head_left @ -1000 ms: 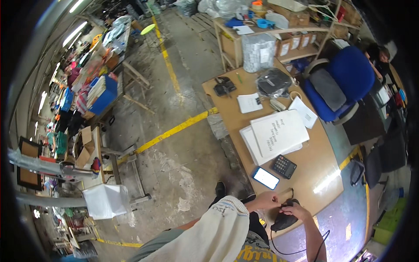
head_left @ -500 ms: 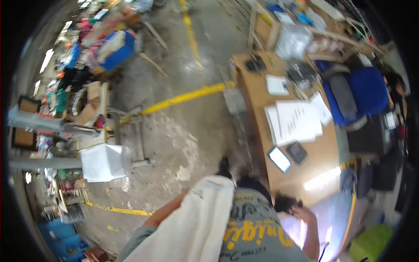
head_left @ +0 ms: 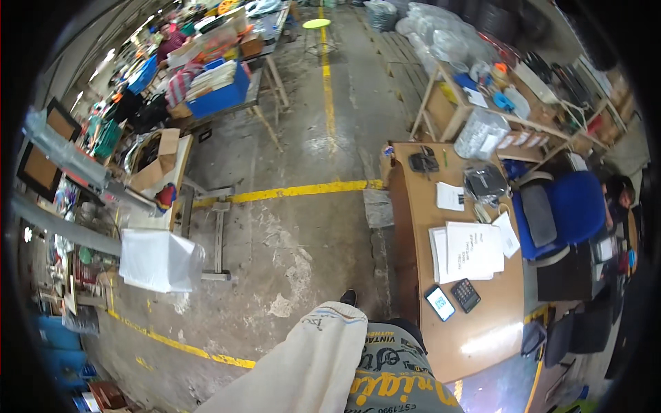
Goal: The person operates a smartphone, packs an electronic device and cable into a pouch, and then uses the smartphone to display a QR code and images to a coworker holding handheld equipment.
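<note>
Neither of my hands shows now. A cream cloth (head_left: 296,365) with a thin blue line near its edge hangs over the left part of my body and hides what lies beneath it. To its right is my grey printed shirt (head_left: 392,375). One dark shoe (head_left: 349,297) shows on the floor past the cloth. Close to my right side stands a brown desk (head_left: 482,323). On its near half lie a phone (head_left: 439,303) with a lit screen and a dark calculator (head_left: 465,295), with white papers (head_left: 475,249) just beyond them.
Behind the desk is a blue chair (head_left: 575,206), with a person (head_left: 623,196) at the far right. On the left, a worktable (head_left: 180,168) holds an open cardboard box (head_left: 162,162); a white-wrapped block (head_left: 158,260) juts out nearby. Yellow lines (head_left: 303,191) cross the concrete floor.
The view has shifted, showing more floor and tables ahead. My right hand, earlier at a black item by the desk's near end, has left the view. My left forearm no longer shows beside the cloth.
</note>
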Demonstrator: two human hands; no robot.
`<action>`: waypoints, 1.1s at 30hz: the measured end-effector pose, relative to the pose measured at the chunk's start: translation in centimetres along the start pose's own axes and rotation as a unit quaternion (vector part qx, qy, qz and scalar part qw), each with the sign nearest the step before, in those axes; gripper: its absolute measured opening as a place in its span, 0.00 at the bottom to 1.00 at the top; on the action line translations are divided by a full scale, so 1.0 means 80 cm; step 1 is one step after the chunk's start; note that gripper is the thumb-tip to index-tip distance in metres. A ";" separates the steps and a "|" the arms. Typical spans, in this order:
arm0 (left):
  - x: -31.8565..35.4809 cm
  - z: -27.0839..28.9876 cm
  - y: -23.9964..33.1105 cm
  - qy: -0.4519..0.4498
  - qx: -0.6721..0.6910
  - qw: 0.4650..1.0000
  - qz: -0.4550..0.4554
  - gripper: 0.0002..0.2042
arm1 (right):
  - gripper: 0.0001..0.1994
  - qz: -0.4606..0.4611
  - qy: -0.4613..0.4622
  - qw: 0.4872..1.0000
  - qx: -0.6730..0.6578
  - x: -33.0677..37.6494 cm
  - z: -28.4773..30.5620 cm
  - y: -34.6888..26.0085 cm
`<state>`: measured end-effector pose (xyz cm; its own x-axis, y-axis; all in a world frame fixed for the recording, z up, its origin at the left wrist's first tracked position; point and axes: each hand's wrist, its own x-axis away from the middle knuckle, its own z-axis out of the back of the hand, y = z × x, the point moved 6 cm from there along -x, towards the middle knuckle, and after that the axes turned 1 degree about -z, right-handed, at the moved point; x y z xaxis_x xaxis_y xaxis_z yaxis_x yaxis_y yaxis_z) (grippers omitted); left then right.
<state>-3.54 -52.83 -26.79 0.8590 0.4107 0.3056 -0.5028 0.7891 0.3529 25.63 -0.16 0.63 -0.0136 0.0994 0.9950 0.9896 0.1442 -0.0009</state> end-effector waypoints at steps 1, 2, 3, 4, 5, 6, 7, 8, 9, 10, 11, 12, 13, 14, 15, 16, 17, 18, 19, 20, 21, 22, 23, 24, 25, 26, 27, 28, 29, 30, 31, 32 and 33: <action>-0.004 -0.003 -0.014 -0.043 -0.228 0.960 0.160 0.21 | 0.14 0.010 -0.006 1.000 0.022 -0.001 0.002 -0.018; -0.013 0.008 -0.039 -0.037 -0.223 0.959 0.173 0.21 | 0.13 0.019 -0.012 0.999 0.043 -0.002 0.004 -0.035; -0.012 0.024 -0.077 0.044 -0.072 0.951 0.296 0.24 | 0.13 0.028 -0.018 0.998 0.061 -0.002 0.004 -0.051; -0.007 0.035 -0.114 0.124 0.081 0.903 0.404 0.28 | 0.13 0.037 -0.024 0.996 0.079 -0.003 0.004 -0.066; 0.001 0.039 -0.147 0.201 0.231 0.815 0.492 0.31 | 0.13 0.046 -0.031 0.994 0.095 -0.004 0.004 -0.080; 0.002 0.031 -0.153 0.198 0.232 0.813 0.495 0.31 | 0.13 0.050 -0.030 0.993 0.103 -0.005 0.007 -0.086; 0.005 0.027 -0.159 0.213 0.227 0.802 0.511 0.31 | 0.13 0.055 -0.029 0.992 0.111 -0.005 0.010 -0.091; 0.008 0.023 -0.165 0.228 0.221 0.789 0.525 0.30 | 0.13 0.061 -0.029 0.991 0.118 -0.006 0.012 -0.097; 0.011 0.021 -0.171 0.243 0.215 0.777 0.539 0.30 | 0.13 0.067 -0.029 0.989 0.126 -0.007 0.015 -0.103; 0.012 0.019 -0.176 0.259 0.209 0.764 0.553 0.29 | 0.13 0.073 -0.029 0.988 0.133 -0.007 0.017 -0.109; 0.015 0.024 -0.182 0.278 0.203 0.750 0.565 0.28 | 0.13 0.082 -0.033 0.986 0.142 -0.008 0.018 -0.117; 0.017 0.030 -0.187 0.297 0.197 0.734 0.577 0.28 | 0.13 0.091 -0.037 0.984 0.151 -0.009 0.019 -0.124; 0.018 0.037 -0.192 0.317 0.192 0.718 0.589 0.27 | 0.13 0.101 -0.041 0.981 0.160 -0.010 0.020 -0.132; 0.019 0.046 -0.198 0.337 0.187 0.702 0.599 0.26 | 0.13 0.112 -0.045 0.978 0.169 -0.011 0.020 -0.140; 0.021 0.056 -0.203 0.358 0.182 0.683 0.610 0.26 | 0.13 0.124 -0.051 0.975 0.179 -0.012 0.020 -0.149; 0.025 0.069 -0.210 0.354 0.186 0.687 0.607 0.26 | 0.13 0.133 -0.048 0.973 0.180 -0.014 0.024 -0.154; 0.012 0.066 -0.211 0.272 0.265 0.703 0.601 0.25 | 0.13 0.143 -0.046 0.972 0.182 -0.017 0.027 -0.159; 0.001 0.063 -0.210 0.186 0.339 0.711 0.588 0.24 | 0.13 0.152 -0.044 0.970 0.184 -0.019 0.030 -0.165; -0.010 0.061 -0.206 0.098 0.408 0.709 0.568 0.24 | 0.13 0.161 -0.043 0.968 0.186 -0.022 0.032 -0.170; -0.018 0.060 -0.198 0.007 0.470 0.698 0.541 0.23 | 0.12 0.169 -0.041 0.967 0.188 -0.024 0.034 -0.174; -0.013 0.066 -0.211 -0.077 0.521 0.679 0.512 0.22 | 0.12 0.174 -0.049 0.965 0.191 -0.026 0.032 -0.168; -0.006 0.075 -0.221 -0.160 0.565 0.653 0.478 0.21 | 0.12 0.178 -0.056 0.963 0.192 -0.028 0.030 -0.162; 0.005 0.087 -0.231 -0.242 0.603 0.619 0.441 0.21 | 0.12 0.182 -0.064 0.962 0.194 -0.030 0.028 -0.156; 0.018 0.104 -0.239 -0.321 0.634 0.578 0.400 0.20 | 0.12 0.186 -0.073 0.960 0.195 -0.032 0.025 -0.149; 0.023 0.125 -0.243 -0.396 0.659 0.532 0.355 0.19 | 0.12 0.190 -0.083 0.958 0.197 -0.035 0.021 -0.142; 0.048 0.122 -0.244 -0.399 0.656 0.531 0.358 0.19 | 0.12 0.193 -0.085 0.957 0.198 -0.037 0.020 -0.138; 0.060 0.121 -0.240 -0.396 0.650 0.548 0.347 0.19 | 0.12 0.196 -0.087 0.956 0.200 -0.039 0.018 -0.135; 0.072 0.121 -0.236 -0.392 0.644 0.565 0.336 0.19 | 0.12 0.201 -0.090 0.954 0.202 -0.042 0.016 -0.132; 0.083 0.122 -0.232 -0.388 0.637 0.582 0.324 0.19 | 0.12 0.205 -0.093 0.953 0.203 -0.044 0.014 -0.128; 0.093 0.124 -0.226 -0.385 0.629 0.599 0.312 0.19 | 0.12 0.210 -0.096 0.951 0.204 -0.047 0.011 -0.123; 0.103 0.131 -0.223 -0.382 0.619 0.617 0.300 0.19 | 0.12 0.215 -0.100 0.950 0.202 -0.049 0.008 -0.117; 0.111 0.137 -0.218 -0.380 0.608 0.636 0.288 0.19 | 0.12 0.221 -0.104 0.949 0.199 -0.051 0.006 -0.110; 0.118 0.143 -0.212 -0.379 0.595 0.653 0.275 0.20 | 0.12 0.225 -0.107 0.949 0.194 -0.054 0.002 -0.102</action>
<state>12.00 -67.58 -19.83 0.4484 -0.2177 0.8669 -0.8222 -0.4808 0.3045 17.60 -1.59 -3.65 0.3282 0.4289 0.8416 0.7747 0.3877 -0.4996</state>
